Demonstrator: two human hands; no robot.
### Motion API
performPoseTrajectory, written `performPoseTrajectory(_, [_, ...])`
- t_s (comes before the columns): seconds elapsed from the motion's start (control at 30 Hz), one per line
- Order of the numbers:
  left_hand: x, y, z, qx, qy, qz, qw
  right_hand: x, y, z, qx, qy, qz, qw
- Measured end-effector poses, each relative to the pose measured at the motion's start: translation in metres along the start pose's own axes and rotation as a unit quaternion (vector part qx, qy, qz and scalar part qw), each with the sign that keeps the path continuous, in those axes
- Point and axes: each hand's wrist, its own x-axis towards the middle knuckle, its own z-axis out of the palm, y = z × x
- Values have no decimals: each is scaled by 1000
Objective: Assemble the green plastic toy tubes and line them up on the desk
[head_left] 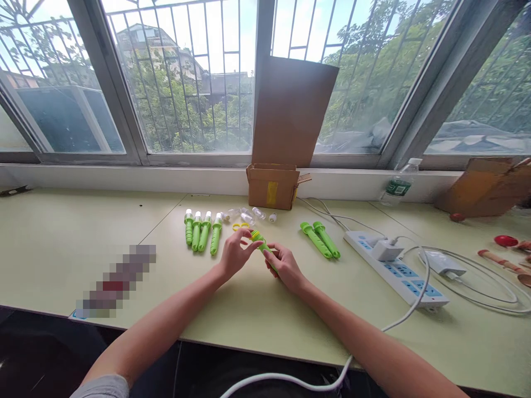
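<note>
Near the middle of the table, my right hand [287, 267] grips a green plastic handle [265, 247], which is tilted with its upper end toward my left hand. At that end sits a yellow ring [255, 235], pinched by the fingertips of my left hand [234, 254]. Just beyond, yellow rings [240, 226] lie on the table. Clear plastic pieces [248, 215] are scattered behind them, with a small white part [272, 217] alongside. Several green handles with white tops [206, 232] lie in a row left of my hands. Two green handles without white tops [320, 240] rest to the right.
Against the window ledge stands a cardboard box [271, 188]. A white power strip [396, 271] with plugs and cables [477, 265] occupies the right side, near a plastic bottle [399, 185] and wooden pieces [504, 262]. A blurred item [118, 284] lies at the left front.
</note>
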Motion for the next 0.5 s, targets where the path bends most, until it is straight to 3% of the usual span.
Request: performPoseTrajectory(0.5, [2,2,-1,-39,0,-11,999,1,-4,-1,118,-30,89,989])
